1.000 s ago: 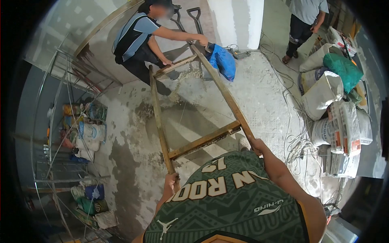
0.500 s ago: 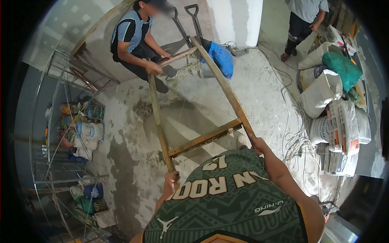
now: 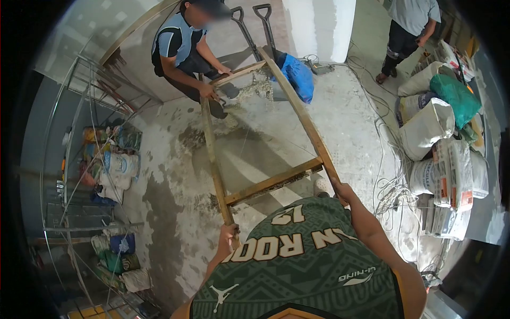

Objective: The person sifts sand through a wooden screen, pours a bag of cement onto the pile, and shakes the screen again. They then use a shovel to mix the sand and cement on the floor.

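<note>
A wooden frame [image 3: 273,182] with two long side rails and crosspieces spans from me to a crouching co-worker [image 3: 183,45]. My left hand [image 3: 229,234] is wrapped round the near end of its left rail. Round the near end of the right rail my right hand [image 3: 345,192] is closed. The co-worker's hands are at the frame's far left corner, by the far crosspiece. Wet grey mix clings to the near crosspiece and lies on the floor near the far end.
Two shovels [image 3: 264,26] lean by a blue bag [image 3: 297,77] at the far wall. White sacks [image 3: 427,127], a green bag [image 3: 454,98] and loose cables [image 3: 390,194] lie right. Metal scaffolding [image 3: 95,228] stands left. Another person [image 3: 406,37] stands at the back right.
The whole view has shifted slightly, with the scene a little further right and down. The co-worker's near hand has moved slightly at the rail. Both my hands keep their hold.
</note>
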The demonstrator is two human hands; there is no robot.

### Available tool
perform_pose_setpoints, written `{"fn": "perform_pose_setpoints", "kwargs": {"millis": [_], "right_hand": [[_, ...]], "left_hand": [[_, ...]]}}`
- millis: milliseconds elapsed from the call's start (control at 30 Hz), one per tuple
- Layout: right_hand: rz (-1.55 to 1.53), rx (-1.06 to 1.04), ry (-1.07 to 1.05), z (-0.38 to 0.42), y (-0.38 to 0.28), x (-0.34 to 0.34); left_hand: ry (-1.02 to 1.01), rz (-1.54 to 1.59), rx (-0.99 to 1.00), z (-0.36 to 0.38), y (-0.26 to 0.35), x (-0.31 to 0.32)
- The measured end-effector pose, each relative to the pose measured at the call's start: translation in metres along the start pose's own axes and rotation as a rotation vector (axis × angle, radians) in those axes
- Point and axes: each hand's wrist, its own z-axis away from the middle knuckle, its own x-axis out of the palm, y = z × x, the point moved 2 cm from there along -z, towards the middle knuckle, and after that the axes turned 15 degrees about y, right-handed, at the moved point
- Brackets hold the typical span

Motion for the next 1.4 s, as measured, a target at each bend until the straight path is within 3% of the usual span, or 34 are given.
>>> {"fn": "perform_pose_setpoints", "kwargs": {"millis": [900, 1000, 1033, 1100, 1200, 1300, 1400], "right_hand": [[0.069, -0.037, 0.021, 0.0, 0.008, 0.006], [0.043, -0.005, -0.011, -0.012, 0.013, 0.01], [0.023, 0.03, -0.031, -0.017, 0.02, 0.014], [-0.003, 0.01, -0.022, -0.011, 0.015, 0.01], [-0.027, -0.009, -0.019, 0.008, -0.005, 0.0], [-0.016, -0.018, -0.027, 0.007, -0.009, -0.005], [-0.05, -0.01, -0.037, 0.006, -0.009, -0.006]], "left_hand": [[0.059, 0.044, -0.043, -0.002, 0.012, -0.004], [0.073, -0.097, -0.052, -0.001, 0.013, -0.01], [-0.019, -0.163, 0.193, -0.013, 0.002, -0.012], [-0.118, -0.232, 0.442, -0.018, -0.006, -0.014], [-0.111, -0.238, 0.477, -0.02, -0.012, -0.014], [-0.124, -0.451, 0.763, -0.03, -0.023, -0.012], [-0.155, -0.236, 0.401, -0.031, -0.024, -0.003]]}}
